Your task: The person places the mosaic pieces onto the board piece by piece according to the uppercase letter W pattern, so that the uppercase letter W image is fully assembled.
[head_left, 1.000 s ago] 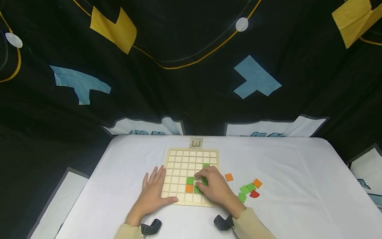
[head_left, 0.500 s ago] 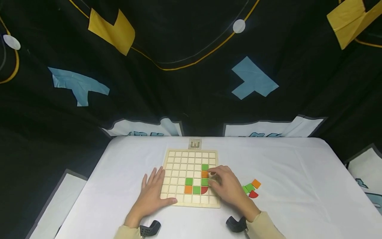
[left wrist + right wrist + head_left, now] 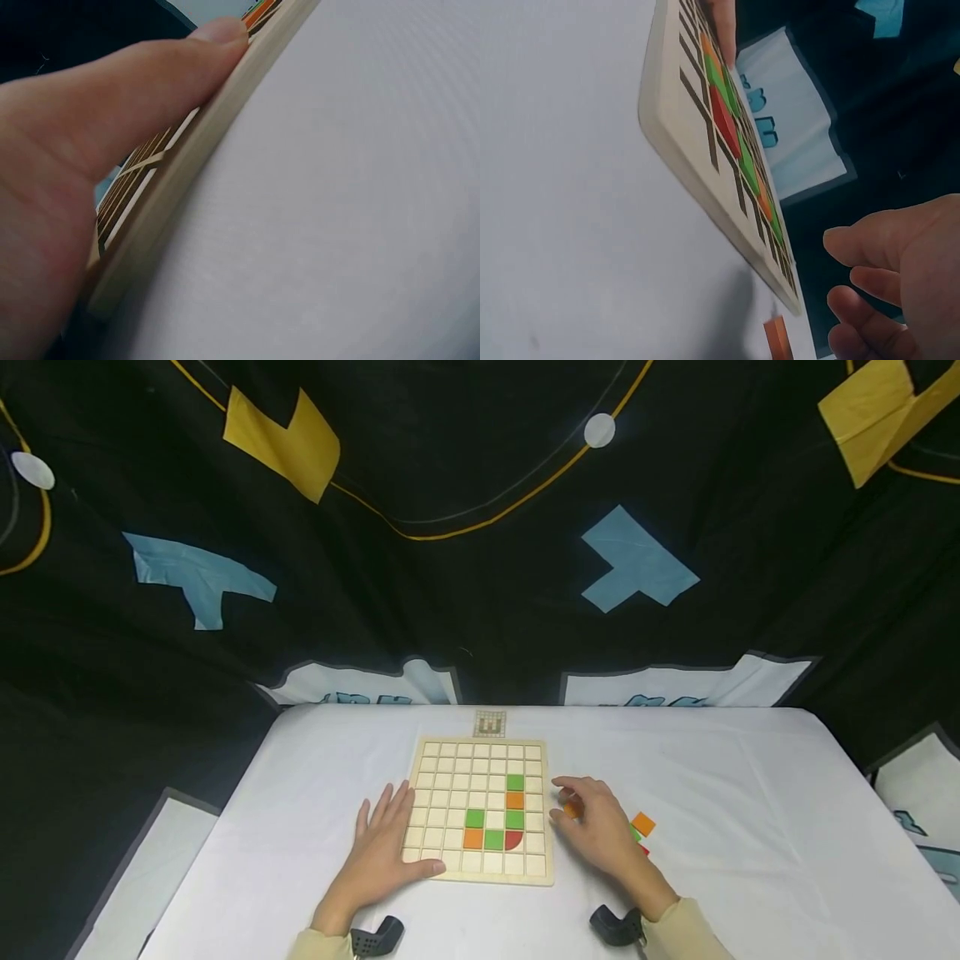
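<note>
A wooden grid board (image 3: pixel 445 860) lies flat on the table, with light square cells. Set in its cells on the right are green tiles (image 3: pixel 475 818), orange tiles (image 3: pixel 472 838) and a red quarter-circle tile (image 3: pixel 513 840). My left hand (image 3: pixel 382 843) rests on the board's left side with fingers spread; its thumb (image 3: pixel 150 82) lies along the front edge. Just off the board's right edge is my right hand (image 3: pixel 596 827), thumb and forefinger apart with nothing between them. A loose orange tile (image 3: pixel 778 337) lies on the table below those fingers, partly covered in the head view.
Beyond the right hand lie more loose tiles, among them an orange tile (image 3: pixel 643 823); the hand hides part of this group. A small card with a grid pattern (image 3: pixel 490 723) sits behind the board. A black curtain (image 3: pixel 480 610) hangs past the table's far edge.
My right hand has moved right, from over the board to beside it, uncovering the tiles in the right-hand cells. The left hand has stayed on the board.
</note>
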A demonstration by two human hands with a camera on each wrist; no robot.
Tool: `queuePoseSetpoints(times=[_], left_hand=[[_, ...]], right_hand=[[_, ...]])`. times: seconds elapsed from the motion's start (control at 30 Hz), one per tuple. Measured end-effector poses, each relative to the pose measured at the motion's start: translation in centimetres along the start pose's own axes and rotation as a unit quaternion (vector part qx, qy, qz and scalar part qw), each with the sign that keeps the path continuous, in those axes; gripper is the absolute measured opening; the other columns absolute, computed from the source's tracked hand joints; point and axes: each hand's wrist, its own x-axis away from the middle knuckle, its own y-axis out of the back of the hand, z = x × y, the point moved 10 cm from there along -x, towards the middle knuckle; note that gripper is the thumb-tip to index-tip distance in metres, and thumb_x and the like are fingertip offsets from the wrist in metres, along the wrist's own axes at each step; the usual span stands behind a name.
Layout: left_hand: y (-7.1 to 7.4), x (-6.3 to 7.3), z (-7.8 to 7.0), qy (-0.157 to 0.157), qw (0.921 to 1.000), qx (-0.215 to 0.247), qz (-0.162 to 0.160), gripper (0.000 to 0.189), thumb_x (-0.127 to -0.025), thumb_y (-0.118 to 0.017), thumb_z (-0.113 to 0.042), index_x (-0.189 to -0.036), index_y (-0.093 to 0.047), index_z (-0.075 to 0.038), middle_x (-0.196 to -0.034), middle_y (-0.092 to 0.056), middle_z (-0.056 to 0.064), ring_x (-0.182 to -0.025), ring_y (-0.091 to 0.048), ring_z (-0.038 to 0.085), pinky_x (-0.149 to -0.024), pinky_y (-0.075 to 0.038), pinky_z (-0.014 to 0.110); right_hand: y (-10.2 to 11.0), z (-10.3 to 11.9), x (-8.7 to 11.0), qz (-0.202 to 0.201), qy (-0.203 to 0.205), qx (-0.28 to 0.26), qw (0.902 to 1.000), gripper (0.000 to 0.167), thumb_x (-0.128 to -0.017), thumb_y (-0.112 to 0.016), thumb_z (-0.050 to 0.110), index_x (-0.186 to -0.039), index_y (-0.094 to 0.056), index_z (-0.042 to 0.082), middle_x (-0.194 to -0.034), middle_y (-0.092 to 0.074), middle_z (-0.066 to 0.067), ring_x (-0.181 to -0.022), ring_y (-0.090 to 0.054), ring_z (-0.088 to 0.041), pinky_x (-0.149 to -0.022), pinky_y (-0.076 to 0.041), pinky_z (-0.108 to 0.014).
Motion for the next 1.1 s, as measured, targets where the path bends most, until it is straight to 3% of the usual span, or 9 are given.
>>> queuePoseSetpoints(times=[0.13,0.37,0.67,1.1], left_hand=[[0.0,0.0,0.0,-0.002,1.0000,0.003,-0.001,0.124,-0.070,-0.074,-0.074,-0.156,-0.027,0.003,-0.165,-0.022,0.018,-0.152,-0.011,0.042,-0.117,0.002,0.065],[-0.1,0.1,-0.1,-0.002,1.0000,0.004,0.002,0.124,-0.070,-0.074,-0.073,-0.156,-0.027,0.003,-0.165,-0.022,0.018,-0.152,-0.010,0.042,-0.117,0.002,0.065],[0.1,0.0,-0.2,-0.004,1.0000,0.001,0.001,0.124,-0.070,-0.074,-0.073,-0.156,-0.028,0.003,-0.164,-0.022,0.019,-0.152,-0.011,0.042,-0.117,0.002,0.066],[0.1,0.0,-0.1,-0.005,1.0000,-0.005,0.003,0.126,-0.070,-0.073,-0.075,-0.157,-0.026,0.003,-0.165,-0.021,0.017,-0.152,-0.010,0.040,-0.117,0.002,0.064]], right_hand=[[0.1,-0.6,-0.1,0.009,-0.007,0.007,0.9999,0.048,-0.082,-0.081,0.017,-0.127,-0.067,0.011,-0.103,-0.069,-0.001,-0.094,-0.055,-0.019,-0.083,-0.049,-0.040],[0.1,-1.7,-0.1,0.032,-0.014,0.015,0.9993,0.051,-0.082,-0.082,0.019,-0.129,-0.065,0.007,-0.116,-0.069,-0.006,-0.114,-0.057,-0.028,-0.101,-0.047,-0.048],[0.0,-2.3,-0.3,0.058,0.008,0.033,0.9977,0.045,-0.082,-0.081,0.020,-0.122,-0.069,0.004,-0.121,-0.067,-0.010,-0.116,-0.058,-0.030,-0.101,-0.047,-0.050],[0.2,-3.1,-0.6,0.080,-0.002,0.057,0.9952,0.036,-0.082,-0.081,0.016,-0.116,-0.073,0.008,-0.115,-0.068,-0.007,-0.112,-0.060,-0.028,-0.098,-0.050,-0.047]])
